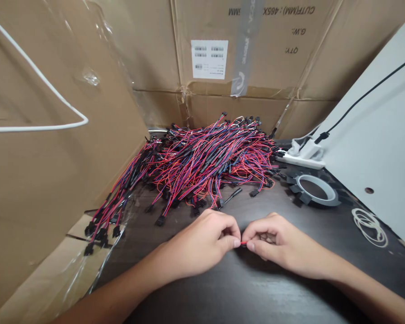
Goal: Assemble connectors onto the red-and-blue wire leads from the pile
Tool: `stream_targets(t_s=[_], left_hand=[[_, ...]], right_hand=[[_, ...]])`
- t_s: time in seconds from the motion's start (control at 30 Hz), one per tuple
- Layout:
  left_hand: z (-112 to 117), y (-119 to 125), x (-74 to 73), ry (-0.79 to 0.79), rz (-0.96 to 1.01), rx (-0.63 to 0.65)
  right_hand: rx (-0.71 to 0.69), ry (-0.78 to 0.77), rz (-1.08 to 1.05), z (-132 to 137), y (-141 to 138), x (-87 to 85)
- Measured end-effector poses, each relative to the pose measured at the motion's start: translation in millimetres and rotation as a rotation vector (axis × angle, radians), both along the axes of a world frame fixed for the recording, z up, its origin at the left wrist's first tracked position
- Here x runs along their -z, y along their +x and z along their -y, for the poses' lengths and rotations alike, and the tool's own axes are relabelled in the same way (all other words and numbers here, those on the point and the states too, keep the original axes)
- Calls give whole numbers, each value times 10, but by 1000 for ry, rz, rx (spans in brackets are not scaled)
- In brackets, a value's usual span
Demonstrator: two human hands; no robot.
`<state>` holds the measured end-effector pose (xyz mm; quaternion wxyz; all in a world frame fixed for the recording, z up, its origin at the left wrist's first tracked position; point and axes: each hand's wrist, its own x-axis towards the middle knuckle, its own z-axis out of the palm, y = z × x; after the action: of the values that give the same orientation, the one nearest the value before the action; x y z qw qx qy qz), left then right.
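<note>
Just above the dark tabletop, my left hand (216, 238) and my right hand (273, 240) meet almost fingertip to fingertip. Between them shows a short bit of red wire (244, 243), pinched by thumb and forefinger on each side. The rest of that piece is hidden in my fingers. Beyond my hands lies a big heap of wire harnesses (216, 153), with red, blue and orange wires, black sleeves and black connectors. A smaller bundle of harnesses (121, 189) spreads down to the left of it.
Cardboard boxes (266, 58) wall the back and left. On the right, a roll of dark tape (315, 190) and a coil of pale rubber bands (369, 228) lie near a white panel (381, 135). A white power strip (300, 159) with plugs sits behind the tape.
</note>
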<state>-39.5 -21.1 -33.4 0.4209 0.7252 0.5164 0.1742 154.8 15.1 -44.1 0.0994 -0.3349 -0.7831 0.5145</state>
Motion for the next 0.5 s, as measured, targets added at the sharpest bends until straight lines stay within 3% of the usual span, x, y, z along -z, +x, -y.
stream_targets(t_s=[0.5], left_hand=[[11,6,-41,37,-17,13]], right_hand=[[-26,7,8,6,3,-30]])
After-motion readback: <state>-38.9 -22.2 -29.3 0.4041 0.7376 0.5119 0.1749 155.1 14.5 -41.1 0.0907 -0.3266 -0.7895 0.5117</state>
